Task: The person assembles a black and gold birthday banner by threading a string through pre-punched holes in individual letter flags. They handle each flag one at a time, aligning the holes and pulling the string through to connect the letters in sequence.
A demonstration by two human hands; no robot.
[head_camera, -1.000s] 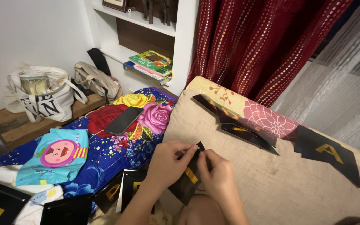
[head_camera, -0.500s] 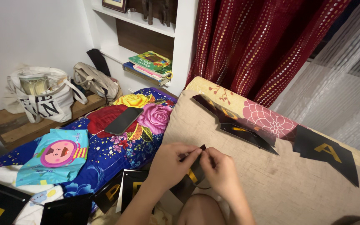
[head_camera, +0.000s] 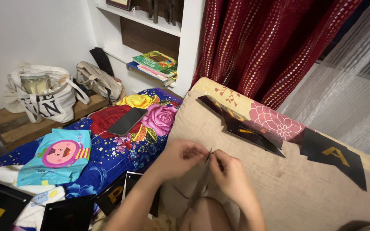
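Flag (head_camera: pixel 209 155) pinched edge-on between left hand (head_camera: pixel 180 158) and right hand (head_camera: pixel 230 173); three more flags (head_camera: pixel 332 156) on the beige cushion (head_camera: pixel 279 188), red curtain (head_camera: pixel 258 42) behind.

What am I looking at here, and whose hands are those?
The picture comes from a small camera worn on a person's head, looking down, so you see what that person sees. The left hand and right hand belong to that person. They meet in the middle and pinch a thin black flag between the fingertips; it is turned edge-on and blurred, so little of it shows. The hands are over a beige cushion. More black flags with gold letters lie on it. To the left is a flowery bedsheet with a dark phone and a blue cartoon packet on it. Behind are a cloth bag, a white shelf with books, and a red curtain.
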